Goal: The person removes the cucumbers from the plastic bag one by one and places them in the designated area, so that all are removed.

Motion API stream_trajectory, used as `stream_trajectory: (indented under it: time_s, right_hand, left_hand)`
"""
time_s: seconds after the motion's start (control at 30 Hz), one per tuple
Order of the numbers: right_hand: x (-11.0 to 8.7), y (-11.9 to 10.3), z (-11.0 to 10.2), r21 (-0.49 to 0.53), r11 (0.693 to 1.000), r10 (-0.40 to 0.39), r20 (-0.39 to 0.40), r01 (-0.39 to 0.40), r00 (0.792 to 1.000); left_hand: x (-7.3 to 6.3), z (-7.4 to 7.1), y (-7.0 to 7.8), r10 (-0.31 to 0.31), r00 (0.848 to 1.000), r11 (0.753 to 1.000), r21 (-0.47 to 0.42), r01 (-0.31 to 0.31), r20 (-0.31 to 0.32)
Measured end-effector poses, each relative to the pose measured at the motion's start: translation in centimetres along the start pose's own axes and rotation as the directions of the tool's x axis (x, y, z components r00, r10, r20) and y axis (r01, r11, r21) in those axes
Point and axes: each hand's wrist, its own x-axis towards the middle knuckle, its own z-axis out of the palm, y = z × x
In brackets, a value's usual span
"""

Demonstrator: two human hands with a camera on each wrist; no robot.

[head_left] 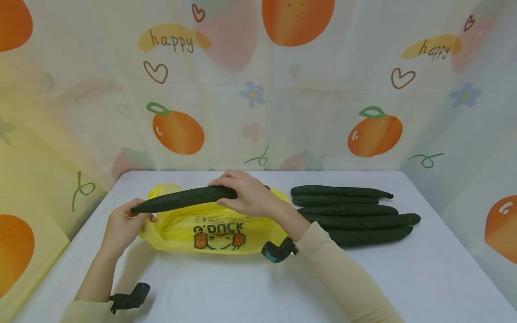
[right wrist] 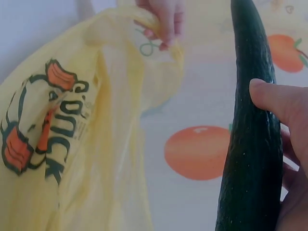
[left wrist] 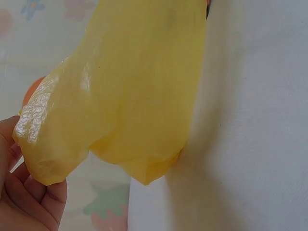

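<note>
My right hand [head_left: 251, 194] grips a dark green cucumber [head_left: 183, 200] near its right end, thumb lying along its skin. The cucumber is held almost level over a yellow plastic bag [head_left: 258, 235] printed with a duck face, its narrow end pointing left. At the bag's left side my left hand [head_left: 123, 226] pinches the edge of the bag's mouth, as the right wrist view also shows. The cucumber's narrow tip overlaps the left fingers in the head view. From the left wrist, the yellow film [left wrist: 139, 86] hangs loose beside the fingers.
Several more cucumbers [head_left: 351, 210] lie side by side on the white table [head_left: 226, 291], to the right of the bag. A fruit-printed curtain [head_left: 282, 130] hangs behind the table. Both wrists wear small black camera mounts.
</note>
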Motion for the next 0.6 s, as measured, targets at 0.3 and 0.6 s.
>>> stream_trajectory:
  time_s: [0.3,0.6]
  right_hand:
    - [-2.1,0.5,-2.1,-0.066,0.997,0.029,-0.016,-0.03,0.999]
    - [-5.6,2.1,-3.7,-0.12,0.992,0.037,-0.097,-0.048,0.995]
  left_hand:
    - [0.0,-0.2,0.4,-0.031,0.999,1.0,0.001,0.031,0.024]
    - [0.1,-0.1,0.5,-0.035,0.999,0.999,-0.007,0.035,0.034]
